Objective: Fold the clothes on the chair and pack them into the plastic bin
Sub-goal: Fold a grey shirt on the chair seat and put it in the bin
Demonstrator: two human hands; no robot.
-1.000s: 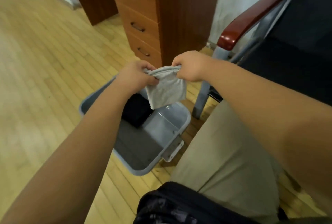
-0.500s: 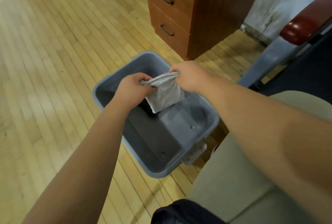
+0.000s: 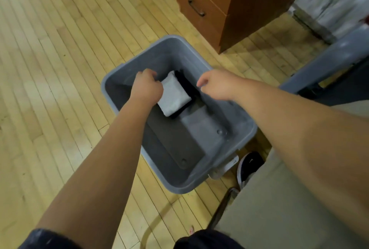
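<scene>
Where it lies on dark clothes in the bin, grey cloth looks soft, light; pinch folded edges. Left hand curled at its edge, grip unclear; right hand loose, empty.

Bare floor in the lower half of the grey rectangular plastic bin lies open from above. A folded light-grey cloth on a black folded garment fills its upper end. A brown wooden drawer cabinet crowds the upper right.

I see folded grey cloth atop folded black garment inside grey rectangular plastic bin; brown wooden drawer cabinet behind bin.
</scene>
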